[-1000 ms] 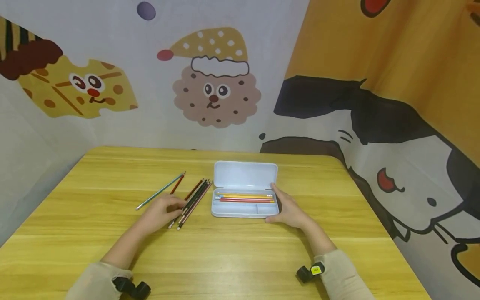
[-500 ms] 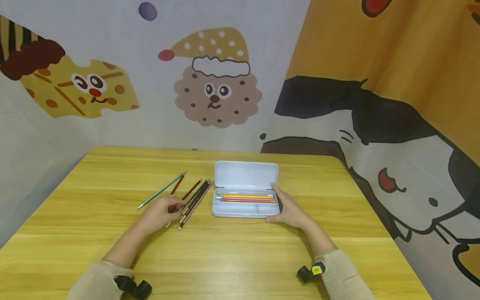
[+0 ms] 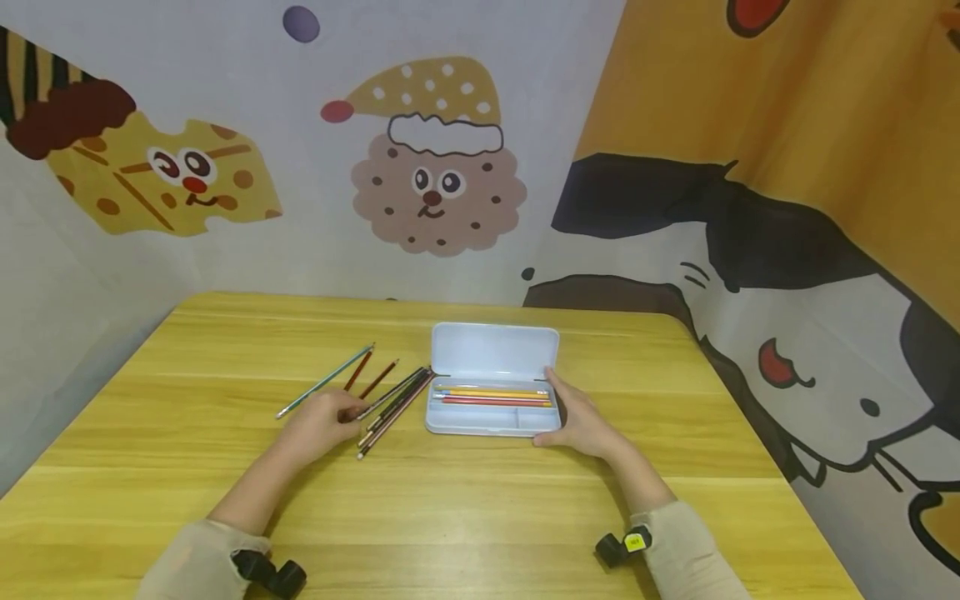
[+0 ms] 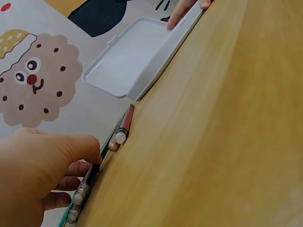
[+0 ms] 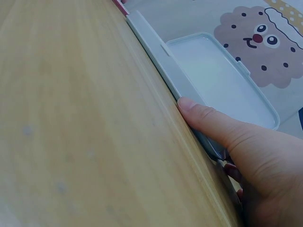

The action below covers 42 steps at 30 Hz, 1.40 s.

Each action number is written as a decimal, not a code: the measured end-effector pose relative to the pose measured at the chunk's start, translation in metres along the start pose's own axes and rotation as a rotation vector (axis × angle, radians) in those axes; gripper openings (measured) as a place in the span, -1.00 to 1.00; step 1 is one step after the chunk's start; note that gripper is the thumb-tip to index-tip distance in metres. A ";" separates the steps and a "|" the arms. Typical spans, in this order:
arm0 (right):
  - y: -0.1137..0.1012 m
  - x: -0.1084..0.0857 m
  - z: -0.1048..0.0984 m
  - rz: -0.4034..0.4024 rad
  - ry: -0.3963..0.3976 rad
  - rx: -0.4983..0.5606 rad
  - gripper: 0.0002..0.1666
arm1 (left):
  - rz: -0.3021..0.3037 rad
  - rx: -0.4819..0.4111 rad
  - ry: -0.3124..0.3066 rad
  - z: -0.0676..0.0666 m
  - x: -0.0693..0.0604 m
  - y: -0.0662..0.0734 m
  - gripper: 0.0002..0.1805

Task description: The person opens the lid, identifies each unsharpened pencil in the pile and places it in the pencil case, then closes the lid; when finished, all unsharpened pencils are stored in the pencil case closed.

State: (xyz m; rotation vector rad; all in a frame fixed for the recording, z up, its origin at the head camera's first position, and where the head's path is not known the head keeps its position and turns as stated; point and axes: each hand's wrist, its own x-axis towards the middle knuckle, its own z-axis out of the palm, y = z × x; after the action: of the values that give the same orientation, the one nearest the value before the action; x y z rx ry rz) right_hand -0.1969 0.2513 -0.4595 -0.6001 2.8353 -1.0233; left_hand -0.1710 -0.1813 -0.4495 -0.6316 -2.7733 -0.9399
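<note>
Over the loose pencils on the left, my left hand (image 3: 322,427) pinches a dark pencil (image 3: 390,394) between thumb and fingers. Several more pencils (image 3: 395,414) lie fanned out just right of that hand, white erasers visible on some. A white pencil case (image 3: 472,413) lies with its lid (image 3: 495,350) raised, holding yellow and red pencils (image 3: 491,401) in its rear compartment. At the case's right end, my right hand (image 3: 581,423) grips it, thumb at the front edge and fingers toward the back. In the right wrist view, the thumb (image 5: 208,118) presses the case's front wall.
A light-blue pencil (image 3: 322,382) and two reddish pencils, one of them the red-brown pencil (image 3: 358,369), lie beyond the left hand. Everything rests on a wooden table (image 3: 450,517). A curtain with cartoon prints (image 3: 438,196) hangs behind the table's far edge.
The pinched dark pencil has swung away from the bunch, and the bunched pencils have spread and shifted slightly right. The right hand has stayed on the case.
</note>
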 end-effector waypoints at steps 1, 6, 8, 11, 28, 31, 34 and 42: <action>0.000 0.000 0.000 0.001 0.000 0.000 0.48 | -0.006 -0.006 0.007 0.000 0.000 0.000 -0.76; -0.001 -0.001 0.000 0.006 -0.002 0.007 0.48 | -0.030 -0.047 0.029 0.000 -0.001 -0.001 -0.76; -0.001 -0.001 -0.001 0.008 -0.004 0.011 0.48 | -0.037 -0.072 0.035 0.001 -0.001 -0.001 -0.76; -0.001 0.000 -0.001 0.006 -0.004 0.010 0.48 | -0.032 -0.119 0.048 0.001 -0.001 -0.002 -0.74; 0.001 0.000 0.000 0.004 -0.004 0.010 0.47 | 0.049 -0.217 0.071 -0.013 0.000 0.012 -0.74; 0.001 0.000 0.000 0.004 -0.004 0.019 0.48 | 0.079 -0.202 0.085 -0.016 0.001 0.016 -0.73; 0.000 -0.001 0.000 0.001 -0.001 0.022 0.48 | 0.108 -0.186 0.087 -0.018 0.002 0.019 -0.72; 0.000 0.000 0.000 0.013 -0.009 0.016 0.48 | 0.159 -0.203 0.041 -0.013 0.012 0.030 -0.72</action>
State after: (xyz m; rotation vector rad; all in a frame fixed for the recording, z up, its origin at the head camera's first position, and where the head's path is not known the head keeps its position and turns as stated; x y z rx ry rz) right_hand -0.1970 0.2515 -0.4596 -0.5821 2.8167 -1.0373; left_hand -0.1684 -0.1633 -0.4199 -0.8379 -2.5674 -1.1926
